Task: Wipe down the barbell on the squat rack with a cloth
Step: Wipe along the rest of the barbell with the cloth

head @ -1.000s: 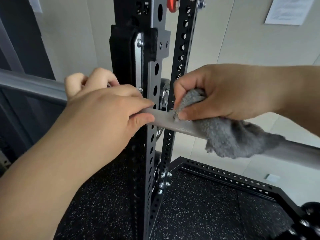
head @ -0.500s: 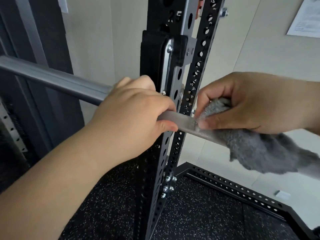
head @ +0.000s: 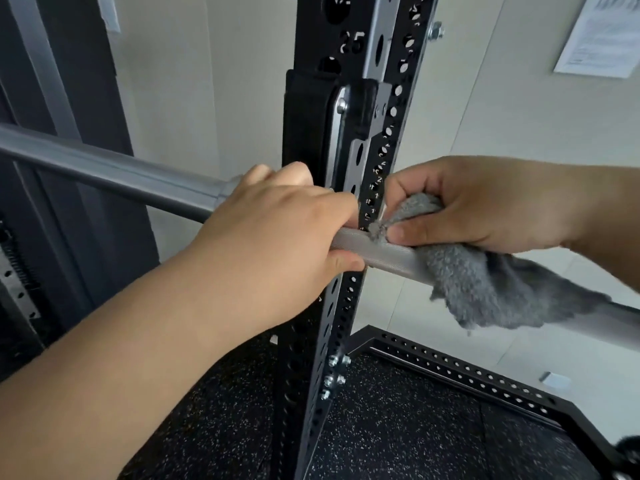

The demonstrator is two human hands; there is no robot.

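Note:
A grey steel barbell runs from the upper left down to the right across a black squat rack upright. My left hand is wrapped around the bar just left of the upright, next to the thicker sleeve. My right hand pinches a fluffy grey cloth against the knurled shaft just right of the upright. The cloth drapes over and under the bar, hiding part of it.
The perforated rack upright with its black hook stands directly behind both hands. A black perforated base frame lies on speckled rubber flooring. A cream wall holds a paper notice at top right. Dark panels stand at left.
The view has shifted, so the rack and hands sit further right and lower. My right hand and the cloth slid slightly left toward the upright. My left hand keeps its grip.

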